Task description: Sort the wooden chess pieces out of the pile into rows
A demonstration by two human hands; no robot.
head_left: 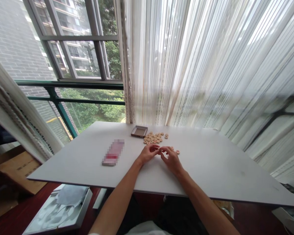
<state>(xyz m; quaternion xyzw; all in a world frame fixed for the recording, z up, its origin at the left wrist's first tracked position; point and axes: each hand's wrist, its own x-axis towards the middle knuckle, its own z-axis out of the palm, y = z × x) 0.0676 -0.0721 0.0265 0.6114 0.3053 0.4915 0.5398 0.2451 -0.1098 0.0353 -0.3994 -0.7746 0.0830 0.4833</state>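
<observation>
My left hand point(147, 154) and my right hand point(171, 159) meet over the middle of the white table point(210, 163). Their fingertips pinch a small round game piece point(160, 150), mostly covered by the fingers. Just beyond my hands lies a loose cluster of round wooden game pieces point(158, 137), like Chinese chess discs. Close to the right fingers, a disc with a reddish mark point(177, 152) rests on the table, and another is partly hidden behind that hand.
Behind the cluster sits a shallow open box point(139, 131). A pinkish, pixelated flat box point(113, 152) lies to the left. Curtains point(198, 65) hang along the far table edge. On the floor at left are a cardboard box point(22, 169) and a white box point(61, 209).
</observation>
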